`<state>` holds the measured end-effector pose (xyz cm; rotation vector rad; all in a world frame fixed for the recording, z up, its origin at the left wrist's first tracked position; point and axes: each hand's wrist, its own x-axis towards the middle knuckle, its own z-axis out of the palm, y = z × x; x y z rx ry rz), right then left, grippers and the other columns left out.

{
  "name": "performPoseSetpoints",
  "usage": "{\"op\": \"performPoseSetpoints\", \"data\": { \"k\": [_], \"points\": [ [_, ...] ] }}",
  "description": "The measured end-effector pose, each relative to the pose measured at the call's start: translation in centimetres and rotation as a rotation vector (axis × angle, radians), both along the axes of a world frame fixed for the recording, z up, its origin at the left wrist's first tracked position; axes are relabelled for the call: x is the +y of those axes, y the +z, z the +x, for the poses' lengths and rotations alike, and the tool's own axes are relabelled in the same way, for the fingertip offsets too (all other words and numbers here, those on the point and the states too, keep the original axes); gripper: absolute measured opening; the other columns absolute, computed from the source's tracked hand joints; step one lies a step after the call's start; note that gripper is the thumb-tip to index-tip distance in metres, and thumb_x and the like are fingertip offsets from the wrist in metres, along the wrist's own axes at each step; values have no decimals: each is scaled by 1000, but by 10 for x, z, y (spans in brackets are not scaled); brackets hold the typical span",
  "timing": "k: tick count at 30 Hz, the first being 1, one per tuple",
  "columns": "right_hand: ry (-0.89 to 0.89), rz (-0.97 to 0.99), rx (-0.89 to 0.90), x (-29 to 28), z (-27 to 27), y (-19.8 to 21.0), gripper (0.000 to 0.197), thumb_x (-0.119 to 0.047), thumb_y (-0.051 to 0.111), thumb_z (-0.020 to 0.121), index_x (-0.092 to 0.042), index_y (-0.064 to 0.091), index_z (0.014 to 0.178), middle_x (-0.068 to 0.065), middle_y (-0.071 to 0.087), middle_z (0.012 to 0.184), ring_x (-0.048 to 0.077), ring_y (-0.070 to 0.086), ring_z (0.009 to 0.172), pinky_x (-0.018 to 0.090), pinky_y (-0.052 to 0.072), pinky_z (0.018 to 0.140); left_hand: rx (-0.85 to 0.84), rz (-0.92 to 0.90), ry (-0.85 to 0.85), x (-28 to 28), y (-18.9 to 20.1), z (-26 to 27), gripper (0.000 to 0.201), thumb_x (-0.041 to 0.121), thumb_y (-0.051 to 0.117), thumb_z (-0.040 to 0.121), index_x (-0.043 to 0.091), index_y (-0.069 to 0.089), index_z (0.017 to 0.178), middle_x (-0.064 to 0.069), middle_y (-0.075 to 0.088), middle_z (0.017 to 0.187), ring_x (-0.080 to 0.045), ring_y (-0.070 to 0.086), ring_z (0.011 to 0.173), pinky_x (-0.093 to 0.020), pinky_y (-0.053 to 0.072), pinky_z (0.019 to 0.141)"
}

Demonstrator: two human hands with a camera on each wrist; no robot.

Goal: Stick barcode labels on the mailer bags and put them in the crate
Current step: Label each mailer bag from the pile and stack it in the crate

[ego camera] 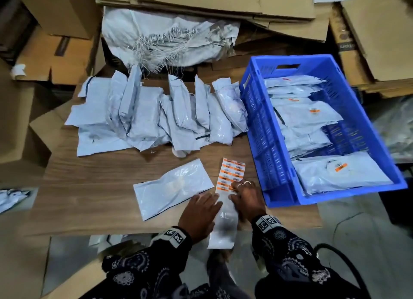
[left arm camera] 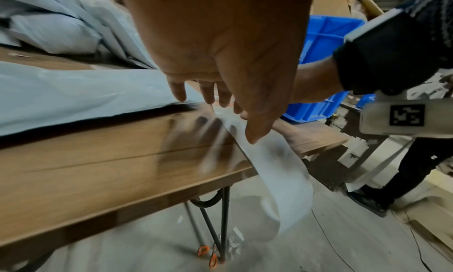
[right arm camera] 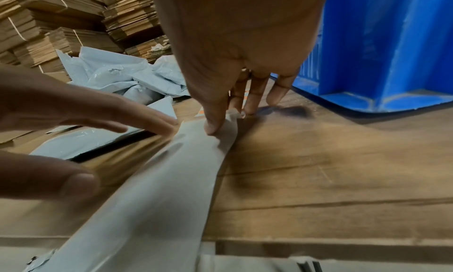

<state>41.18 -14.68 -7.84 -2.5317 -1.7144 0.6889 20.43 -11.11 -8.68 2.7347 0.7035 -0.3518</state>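
A strip of orange barcode labels point(ego camera: 232, 173) lies on the wooden table point(ego camera: 89, 198), and its bare backing point(left arm camera: 269, 169) hangs over the front edge. My right hand point(ego camera: 240, 193) pinches the strip point(right arm camera: 171, 179) between thumb and fingers point(right arm camera: 245, 101) where the labels end. My left hand point(ego camera: 201, 207) sits beside it with straight, spread fingers point(left arm camera: 208, 94), the thumb touching the backing. One grey mailer bag point(ego camera: 172, 187) lies flat to the left of the strip. The blue crate point(ego camera: 268, 142) at the right holds several labelled bags.
A pile of unlabelled mailer bags point(ego camera: 145, 115) fills the table's far side, with a frayed white sack point(ego camera: 169, 37) behind. Cardboard boxes point(ego camera: 55, 8) and flattened cardboard surround the table. Orange-handled scissors point(left arm camera: 208, 255) lie on the floor below.
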Motion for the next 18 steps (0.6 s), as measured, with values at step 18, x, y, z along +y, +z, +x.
{"op": "performPoseSetpoints", "data": {
  "k": [18],
  "points": [
    [-202,103,293,4,24,-14,26,-42,64,91,-26,76,106,-4,75,110,19,67,104,38,52,94,-19,49,11,0,-13,26,37,36,77,69,22,71,103,-2,65,128,-24,59,124,-51,47,104]
  ]
}}
